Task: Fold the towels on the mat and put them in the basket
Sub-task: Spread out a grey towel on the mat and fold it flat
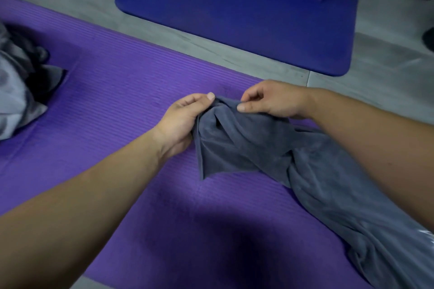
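Left hand (185, 122): pinches one end of the grey towel (270, 148).
Right hand (270, 101): grips the same bunched end, just beside the left.
Towel: crumpled, trails below the right forearm over the mat (117, 105).
Progress: no fold made yet; more cloth (16, 84) heaped far left; basket not seen.

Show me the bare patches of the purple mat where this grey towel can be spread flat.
Bare purple mat lies between the crumpled pile at the far left and the left hand; another patch sits near the body, left of the grey towel. The right side is crowded by towel.
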Demonstrator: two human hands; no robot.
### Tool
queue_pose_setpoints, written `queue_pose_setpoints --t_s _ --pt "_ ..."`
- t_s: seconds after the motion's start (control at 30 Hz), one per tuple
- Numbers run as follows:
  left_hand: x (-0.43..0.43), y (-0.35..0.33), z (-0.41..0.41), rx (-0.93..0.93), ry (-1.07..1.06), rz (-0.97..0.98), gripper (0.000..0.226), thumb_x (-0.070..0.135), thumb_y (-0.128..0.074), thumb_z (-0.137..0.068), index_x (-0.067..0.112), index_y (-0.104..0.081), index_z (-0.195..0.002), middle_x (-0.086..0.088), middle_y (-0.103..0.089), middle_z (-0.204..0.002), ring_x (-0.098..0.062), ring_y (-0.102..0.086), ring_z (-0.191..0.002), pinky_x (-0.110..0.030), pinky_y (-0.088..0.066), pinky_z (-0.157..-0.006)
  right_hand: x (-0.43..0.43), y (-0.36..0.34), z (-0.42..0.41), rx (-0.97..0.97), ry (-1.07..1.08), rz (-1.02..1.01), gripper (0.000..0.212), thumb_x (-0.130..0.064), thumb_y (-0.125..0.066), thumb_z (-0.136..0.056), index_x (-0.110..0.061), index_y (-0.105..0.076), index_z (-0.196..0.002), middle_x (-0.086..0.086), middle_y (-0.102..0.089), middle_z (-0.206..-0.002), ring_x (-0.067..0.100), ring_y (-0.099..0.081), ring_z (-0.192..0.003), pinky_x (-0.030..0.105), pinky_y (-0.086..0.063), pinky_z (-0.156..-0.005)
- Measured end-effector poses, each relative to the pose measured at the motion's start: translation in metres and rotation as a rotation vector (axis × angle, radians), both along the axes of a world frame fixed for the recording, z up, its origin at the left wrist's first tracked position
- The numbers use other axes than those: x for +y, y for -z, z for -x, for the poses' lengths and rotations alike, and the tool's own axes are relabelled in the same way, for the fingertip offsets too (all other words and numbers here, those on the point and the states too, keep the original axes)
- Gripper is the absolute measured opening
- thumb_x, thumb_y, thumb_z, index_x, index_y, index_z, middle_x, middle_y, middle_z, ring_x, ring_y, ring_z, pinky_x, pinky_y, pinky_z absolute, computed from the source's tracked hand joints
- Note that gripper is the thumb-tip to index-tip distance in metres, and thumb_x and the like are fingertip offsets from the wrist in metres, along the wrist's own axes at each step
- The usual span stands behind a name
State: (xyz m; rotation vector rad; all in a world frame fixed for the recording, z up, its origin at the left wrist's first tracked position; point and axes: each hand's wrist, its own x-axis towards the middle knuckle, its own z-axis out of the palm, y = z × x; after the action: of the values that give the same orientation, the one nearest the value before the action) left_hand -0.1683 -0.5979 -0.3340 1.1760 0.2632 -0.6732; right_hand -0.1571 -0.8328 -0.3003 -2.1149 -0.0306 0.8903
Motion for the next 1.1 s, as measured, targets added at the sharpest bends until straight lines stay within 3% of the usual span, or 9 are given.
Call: queue_pose_setpoints --t_s 0.13,0.27,0.43,0.6,0.7,0.8,0.9,1.0,1.1 --pt "0.001 0.003 0.004 -0.004 -0.036 -0.028 0.016 0.024 -0.068 -0.094 0.013 -0.065 -0.083 -0.006 -0.072 -0.081 -0.017 -0.067 -0.071 -0.029 -0.060 -0.069 0.001 0.004 -0.004 -0.349 0.292 -0.096 0.010 -0.027 -0.071 -0.094 -0.024 -0.076 -0.087 -0.011 -0.074 -0.085 -0.001 -0.064 -0.078 0.017 -0.049 -0.077" --pt "0.015 -0.004 -0.005 0.030 0.187 -0.044 0.043 0.039 -0.068 -0.085 0.005 -0.070 -0.111 -0.015 -0.075 -0.106 -0.025 -0.073 -0.090 -0.035 -0.061 -0.080 0.022 0.005 -0.018 -0.590 0.328 -0.025 0.013 -0.026 -0.068 -0.096 -0.018 -0.078 -0.093 -0.009 -0.074 -0.088 -0.007 -0.062 -0.077 0.009 -0.047 -0.074" --pt "0.049 0.016 0.001 0.144 0.483 -0.197 0.039 0.025 -0.078 -0.080 0.010 -0.070 -0.115 -0.007 -0.075 -0.109 -0.018 -0.069 -0.099 -0.031 -0.054 -0.091 0.034 0.016 -0.032 -0.415 0.332 -0.011 0.012 -0.029 -0.070 -0.095 -0.025 -0.074 -0.084 -0.012 -0.068 -0.076 -0.010 -0.056 -0.062 0.010 -0.045 -0.064" --pt "0.059 0.021 0.009 0.225 0.319 -0.015 0.023 0.022 -0.064 -0.089 0.011 -0.065 -0.109 -0.009 -0.072 -0.106 -0.018 -0.072 -0.088 -0.031 -0.062 -0.079 0.020 0.027 -0.025 -0.351 0.511 -0.081 0.015 -0.030 -0.068 -0.096 -0.021 -0.075 -0.087 -0.005 -0.072 -0.083 0.000 -0.063 -0.071 0.016 -0.053 -0.069" --pt "0.063 0.012 -0.001 0.200 0.187 -0.007 0.045 0.033 -0.057 -0.094 0.002 -0.063 -0.126 -0.019 -0.069 -0.119 -0.023 -0.073 -0.090 -0.035 -0.061 -0.081 0.009 0.028 -0.021 -0.343 0.546 -0.061 0.016 -0.031 -0.068 -0.097 -0.024 -0.075 -0.084 -0.010 -0.072 -0.080 -0.002 -0.063 -0.069 0.015 -0.052 -0.067" --pt "0.074 -0.005 -0.018 0.218 0.180 -0.002 0.054 0.049 -0.048 -0.096 0.006 -0.076 -0.113 -0.018 -0.071 -0.122 -0.025 -0.074 -0.099 -0.036 -0.062 -0.084 0.003 0.033 -0.014 -0.341 0.510 0.009 0.018 -0.032 -0.066 -0.097 -0.025 -0.075 -0.083 -0.015 -0.071 -0.079 -0.009 -0.061 -0.065 0.009 -0.046 -0.063" --pt "0.090 -0.008 -0.042 0.266 0.053 0.047 0.070 0.061 -0.039 -0.100 0.002 -0.072 -0.118 -0.017 -0.072 -0.122 -0.030 -0.072 -0.108 -0.040 -0.061 -0.086 0.004 0.043 -0.012 -0.340 0.518 0.104 0.031 -0.036 -0.062 -0.099 -0.021 -0.071 -0.074 -0.013 -0.064 -0.072 0.001 -0.057 -0.065 0.021 -0.044 -0.065" --pt "0.089 0.001 -0.049 0.289 -0.107 0.069 0.060 0.060 -0.044 -0.100 0.008 -0.064 -0.120 -0.010 -0.074 -0.115 -0.026 -0.074 -0.097 -0.039 -0.060 -0.081 0.014 0.049 -0.014 -0.303 0.517 0.222 0.031 -0.047 -0.059 -0.097 -0.019 -0.074 -0.097 -0.006 -0.069 -0.092 0.013 -0.063 -0.090 0.030 -0.050 -0.084" --pt "0.080 0.018 -0.042 0.214 -0.072 -0.119 0.026 0.042 -0.060 -0.098 0.018 -0.066 -0.107 0.000 -0.075 -0.100 -0.020 -0.072 -0.093 -0.034 -0.057 -0.075 0.037 0.048 -0.013 -0.402 0.337 0.386 0.045 -0.058 -0.059 -0.090 -0.030 -0.067 -0.124 -0.004 -0.067 -0.121 0.021 -0.056 -0.122 0.041 -0.045 -0.106"
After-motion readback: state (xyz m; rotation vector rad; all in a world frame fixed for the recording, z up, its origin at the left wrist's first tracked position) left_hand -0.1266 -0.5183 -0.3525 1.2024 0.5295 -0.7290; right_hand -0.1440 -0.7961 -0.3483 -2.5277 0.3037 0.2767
